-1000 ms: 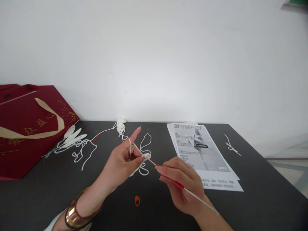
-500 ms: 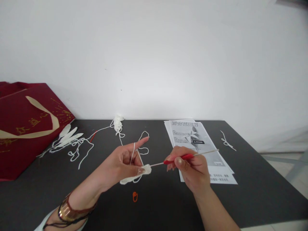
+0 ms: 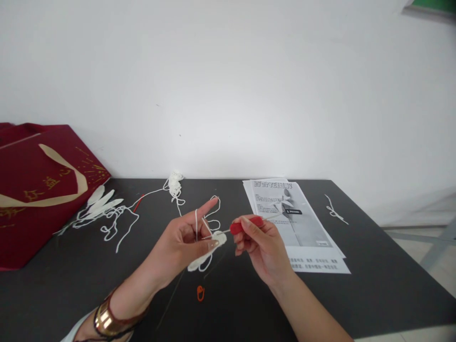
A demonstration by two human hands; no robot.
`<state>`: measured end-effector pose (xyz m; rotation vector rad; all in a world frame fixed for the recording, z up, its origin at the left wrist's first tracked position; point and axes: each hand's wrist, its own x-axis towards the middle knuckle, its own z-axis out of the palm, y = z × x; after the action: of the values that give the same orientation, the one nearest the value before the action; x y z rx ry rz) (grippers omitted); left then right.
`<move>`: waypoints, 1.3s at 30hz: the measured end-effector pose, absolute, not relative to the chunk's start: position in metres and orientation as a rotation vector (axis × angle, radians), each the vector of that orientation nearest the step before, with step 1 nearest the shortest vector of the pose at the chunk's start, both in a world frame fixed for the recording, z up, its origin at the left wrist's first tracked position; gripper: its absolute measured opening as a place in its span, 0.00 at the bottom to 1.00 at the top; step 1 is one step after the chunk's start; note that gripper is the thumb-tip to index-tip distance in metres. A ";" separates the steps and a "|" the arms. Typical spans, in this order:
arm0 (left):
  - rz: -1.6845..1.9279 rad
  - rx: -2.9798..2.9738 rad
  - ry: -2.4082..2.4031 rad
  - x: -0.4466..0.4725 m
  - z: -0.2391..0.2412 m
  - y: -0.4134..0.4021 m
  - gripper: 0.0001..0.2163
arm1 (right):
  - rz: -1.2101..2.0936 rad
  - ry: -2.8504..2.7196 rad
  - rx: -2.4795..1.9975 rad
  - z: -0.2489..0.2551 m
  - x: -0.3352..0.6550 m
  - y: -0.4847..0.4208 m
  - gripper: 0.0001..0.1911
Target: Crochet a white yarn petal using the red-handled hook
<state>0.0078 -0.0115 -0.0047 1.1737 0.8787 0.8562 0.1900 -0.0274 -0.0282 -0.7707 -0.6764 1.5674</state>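
Note:
My left hand [image 3: 188, 240] pinches a small white crocheted piece [image 3: 200, 262] between thumb and fingers. White yarn [image 3: 196, 223] loops over its raised index finger. In my right hand [image 3: 261, 247] is a crochet hook [image 3: 246, 224] with a red grip, held near its middle. The hook's metal tip meets the upper edge of the crocheted piece by my left thumb; the exact stitch is too small to tell. An orange stitch marker [image 3: 200, 293] lies on the dark table [image 3: 228, 308] below my left hand.
A dark red bag [image 3: 32, 228] stands at the left, beside white crocheted petals [image 3: 101, 204] and a red hook [image 3: 138, 203]. A bundle of white yarn [image 3: 175, 183] sits near the wall. Printed sheets [image 3: 313, 259] lie at right, with a knotted yarn scrap [image 3: 335, 212] beyond.
My right hand has moved left and slightly up, bringing the hook further into the white piece. The piece has tilted a little in my left hand.

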 end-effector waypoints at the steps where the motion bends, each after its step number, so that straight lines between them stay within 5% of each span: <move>1: 0.881 1.190 0.888 0.009 -0.005 -0.012 0.32 | 1.568 -0.668 -0.775 -0.029 0.189 -0.028 0.11; 11: 1.083 1.509 0.968 0.016 -0.014 -0.014 0.25 | 1.567 -0.629 -0.801 -0.028 0.184 -0.029 0.10; 21: 0.966 1.251 0.963 0.015 -0.008 -0.013 0.34 | 1.488 -0.769 -0.808 -0.034 0.182 -0.034 0.10; 26: 1.025 1.022 0.976 0.021 -0.013 -0.014 0.34 | 1.069 -1.105 -0.915 -0.036 0.179 -0.043 0.05; 34: 1.009 0.783 0.799 0.022 -0.018 -0.009 0.37 | -0.045 -1.946 -0.723 -0.049 0.182 -0.047 0.25; 39: 0.803 0.727 0.646 0.006 -0.013 0.003 0.34 | 0.197 -1.868 -0.652 -0.044 0.188 -0.045 0.22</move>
<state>0.0061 0.0027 -0.0130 0.7268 0.6460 0.8026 0.1883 -0.0448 -0.0443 -0.6517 -1.8682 0.1973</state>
